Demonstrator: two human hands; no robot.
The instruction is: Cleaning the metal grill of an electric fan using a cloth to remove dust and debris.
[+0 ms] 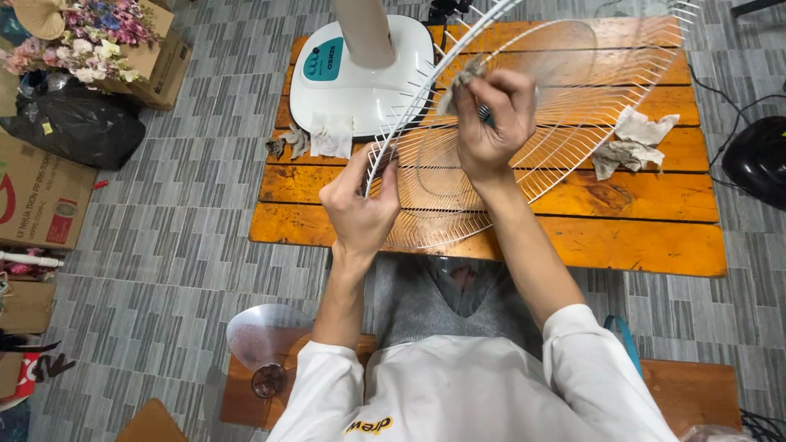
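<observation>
Head view looks down on the white wire fan guard (565, 106), which I hold tilted up over the orange wooden desk (639, 237), its lower rim near the desk's front edge. My left hand (360, 205) has its grip closed on the guard's outer rim at the lower left, thumb and fingers pinching the wires. My right hand (489, 123) is closed around a grey, dirty rag (463, 82) and presses it against the wires near the middle of the guard. Beyond the guard, the fan's white base (360, 90) with a teal control panel stands on the desk, with crumpled used wipes (315, 139) just in front of it. More crumpled wipes (630, 143) lie on the desk's right side, under the guard's edge. A clear fan blade (266, 336) rests on a low wooden stool by my left elbow. Cardboard boxes (37, 196) and a black bag (78, 127) sit on the grey patterned floor at left.
</observation>
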